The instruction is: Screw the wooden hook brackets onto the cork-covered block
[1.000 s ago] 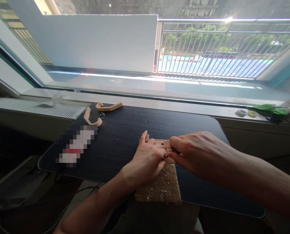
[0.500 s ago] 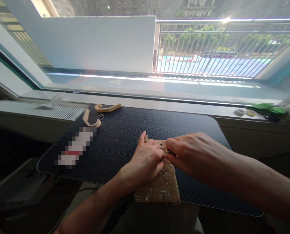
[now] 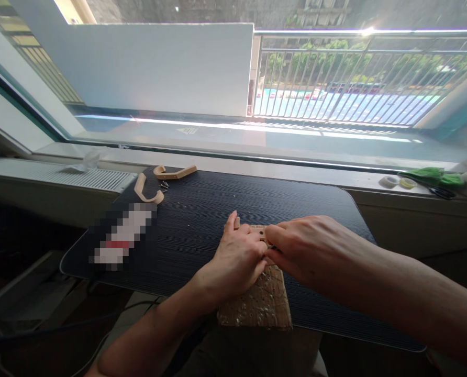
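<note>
My left hand (image 3: 237, 256) is curled over a small pale wooden piece with holes (image 3: 256, 230), pressing it down on a pitted cardboard pad (image 3: 263, 306). My right hand (image 3: 304, 248) meets it from the right, fingers pinched on a thin dark tool whose tip is hidden between the two hands. Both hands rest on the black ribbed mat (image 3: 202, 214).
Two curved wooden pieces (image 3: 149, 193) (image 3: 175, 172) and a few small dark screws (image 3: 164, 185) lie at the mat's far left. A blurred object (image 3: 121, 238) sits on the left. Tape rolls (image 3: 396, 181), green thread (image 3: 433, 175) and scissors are on the sill at right.
My right hand has slid a little to the left, closer against my left hand, so the dark tool is now almost fully hidden. My left hand has stayed on the wooden piece.
</note>
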Available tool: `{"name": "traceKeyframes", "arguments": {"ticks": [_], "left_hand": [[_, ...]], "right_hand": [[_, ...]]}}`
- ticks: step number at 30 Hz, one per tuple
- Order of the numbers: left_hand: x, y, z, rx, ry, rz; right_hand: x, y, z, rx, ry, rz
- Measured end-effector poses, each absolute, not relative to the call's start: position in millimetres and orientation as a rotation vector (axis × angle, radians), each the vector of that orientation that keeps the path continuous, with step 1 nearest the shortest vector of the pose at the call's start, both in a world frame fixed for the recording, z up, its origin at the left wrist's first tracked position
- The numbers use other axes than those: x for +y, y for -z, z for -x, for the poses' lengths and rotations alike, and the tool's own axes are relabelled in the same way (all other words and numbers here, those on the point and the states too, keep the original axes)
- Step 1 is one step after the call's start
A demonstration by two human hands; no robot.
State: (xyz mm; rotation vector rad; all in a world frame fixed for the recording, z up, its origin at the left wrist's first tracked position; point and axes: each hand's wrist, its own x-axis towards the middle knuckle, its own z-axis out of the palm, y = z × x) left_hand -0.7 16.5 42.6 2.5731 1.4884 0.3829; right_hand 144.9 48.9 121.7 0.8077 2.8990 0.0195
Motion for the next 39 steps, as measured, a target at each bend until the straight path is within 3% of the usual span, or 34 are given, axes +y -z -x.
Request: {"name": "traceKeyframes", "arguments": {"ticks": [9,20,28,35,39], "left_hand": [[16.2,-38.9,-2.0,1.54,-0.369,-2.603],[18.0,-33.0,-4.2,1.588,-0.37,-2.575],[15.9,-37.1,-2.4,1.561,-0.417,-2.562],[14.1,-34.9,0.0,1.545,-0.406,-2.591],[15.5,-33.8,-1.5,1.552,-0.419,-2.579]], "right_hand": [[49.2,-125.6,-145.3,2.816,-0.122,-0.977],[49.1,-134.7,-144.5,2.959,0.116,-0.717],[48.7,-125.4,-143.0,2.899,-0.123,-0.851],[44.7,-137.8,-146.7,2.927,0.132,-0.746],[44.7,-131.5,-145.6,2.94,0.089,-0.746]]}}
